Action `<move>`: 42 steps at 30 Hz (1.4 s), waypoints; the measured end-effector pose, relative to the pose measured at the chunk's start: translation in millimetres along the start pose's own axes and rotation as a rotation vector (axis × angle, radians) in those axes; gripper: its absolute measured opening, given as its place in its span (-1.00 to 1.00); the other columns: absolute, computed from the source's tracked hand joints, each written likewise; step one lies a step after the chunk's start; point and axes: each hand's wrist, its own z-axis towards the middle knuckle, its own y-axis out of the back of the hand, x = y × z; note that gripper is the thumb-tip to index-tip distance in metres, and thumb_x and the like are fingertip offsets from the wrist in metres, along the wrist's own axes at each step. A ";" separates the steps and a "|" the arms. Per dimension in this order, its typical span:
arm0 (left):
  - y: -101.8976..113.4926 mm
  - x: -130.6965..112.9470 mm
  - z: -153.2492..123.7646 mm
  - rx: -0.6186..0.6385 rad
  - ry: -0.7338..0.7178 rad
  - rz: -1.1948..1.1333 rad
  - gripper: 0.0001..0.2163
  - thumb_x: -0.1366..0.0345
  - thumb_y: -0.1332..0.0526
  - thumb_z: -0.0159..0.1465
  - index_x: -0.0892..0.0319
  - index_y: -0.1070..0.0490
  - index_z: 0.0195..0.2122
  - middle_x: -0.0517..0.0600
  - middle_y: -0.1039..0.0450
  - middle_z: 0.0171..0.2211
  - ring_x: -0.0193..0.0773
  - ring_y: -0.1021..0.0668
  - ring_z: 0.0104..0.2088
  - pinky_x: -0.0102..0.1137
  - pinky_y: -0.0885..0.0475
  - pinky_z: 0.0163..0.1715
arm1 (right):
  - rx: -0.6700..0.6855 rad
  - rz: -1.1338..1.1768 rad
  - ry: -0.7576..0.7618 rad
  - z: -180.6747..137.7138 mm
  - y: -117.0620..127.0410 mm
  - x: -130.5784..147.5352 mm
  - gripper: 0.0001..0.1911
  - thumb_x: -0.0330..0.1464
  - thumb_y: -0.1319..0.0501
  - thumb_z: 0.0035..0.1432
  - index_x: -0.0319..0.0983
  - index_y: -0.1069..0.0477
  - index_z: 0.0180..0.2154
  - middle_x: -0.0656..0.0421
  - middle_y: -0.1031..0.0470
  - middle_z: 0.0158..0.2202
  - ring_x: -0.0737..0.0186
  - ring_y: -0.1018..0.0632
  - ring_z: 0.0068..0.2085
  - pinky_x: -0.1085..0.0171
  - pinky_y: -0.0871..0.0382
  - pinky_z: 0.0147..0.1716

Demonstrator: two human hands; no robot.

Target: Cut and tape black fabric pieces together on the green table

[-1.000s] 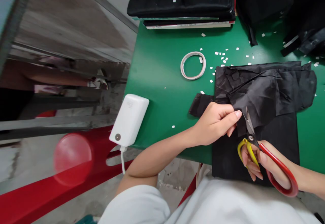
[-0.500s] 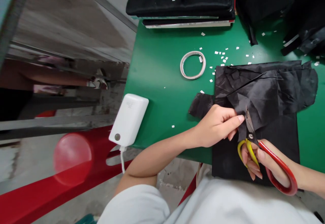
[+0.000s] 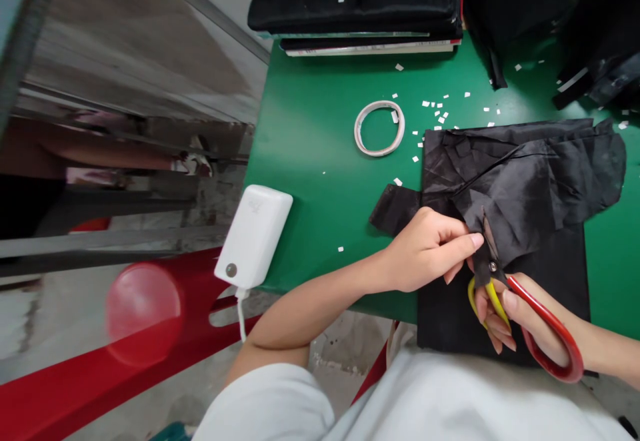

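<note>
Black fabric [image 3: 520,188] lies folded and wrinkled near the front edge of the green table. My left hand [image 3: 433,248] pinches an edge of it between thumb and fingers, right beside the scissor blades. In my right hand [image 3: 530,314] is a pair of scissors [image 3: 493,266] with one yellow and one red handle. My fingers go through both handle loops, and the blades point away from me at the fabric by my left fingertips. Part of the lower blade is hidden by the cloth. A black strap-like end [image 3: 393,209] sticks out left of my left hand.
A roll of pale tape [image 3: 359,131] lies on the green table [image 3: 310,121], with several small white scraps [image 3: 439,113] around it. A white power bank [image 3: 255,234] with a cable sits at the left edge. Black bundles [image 3: 355,1] stand at the back. Someone's leg [image 3: 110,151] shows far left.
The scissors have shifted slightly, and a flap of the black fabric now hangs over part of the blades near my left fingertips. Both hands stay almost in place.
</note>
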 end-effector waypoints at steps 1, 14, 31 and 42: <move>0.0 -0.1 0.0 0.005 -0.002 -0.005 -0.60 0.21 -0.12 0.34 0.24 -0.42 -0.63 -0.10 -0.31 -0.78 -0.50 -0.31 -0.72 -0.58 -0.19 -0.66 | -0.001 0.008 0.001 0.2 0.0 -0.4 -0.39 0.13 0.09 0.34 -0.27 -0.34 -0.30 0.31 -0.19 -0.60 0.40 -0.28 -0.59 0.30 -0.43 -0.49; 1.3 -0.6 0.6 0.018 0.028 0.004 -0.62 0.22 -0.12 0.34 0.26 -0.50 -0.57 -0.10 -0.34 -0.76 -0.49 -0.34 -0.71 -0.57 -0.21 -0.64 | -0.006 0.054 -0.004 1.6 -1.1 -4.8 -0.41 0.10 0.09 0.36 -0.26 -0.33 -0.34 0.33 -0.16 -0.60 0.41 -0.27 -0.60 0.33 -0.43 -0.50; 2.1 1.9 1.8 0.024 0.000 -0.008 -0.54 0.05 -0.18 0.33 0.28 -0.48 -0.59 -0.09 -0.34 -0.78 -0.49 -0.34 -0.72 -0.56 -0.20 -0.65 | -0.026 0.057 -0.041 0.9 -4.6 -6.5 -0.37 0.15 0.11 0.33 -0.22 -0.26 -0.45 0.41 -0.01 -0.71 0.46 -0.18 -0.71 0.37 -0.38 -0.64; 3.8 4.7 2.3 0.020 -0.049 0.073 -0.61 0.22 -0.15 0.33 0.27 -0.46 -0.61 -0.09 -0.34 -0.76 -0.48 -0.37 -0.71 -0.58 -0.22 -0.64 | -0.069 0.044 -0.079 -2.7 -5.1 -7.8 -0.39 0.10 0.07 0.36 -0.22 -0.25 -0.50 0.36 -0.13 -0.75 0.47 -0.25 -0.74 0.43 -0.40 -0.65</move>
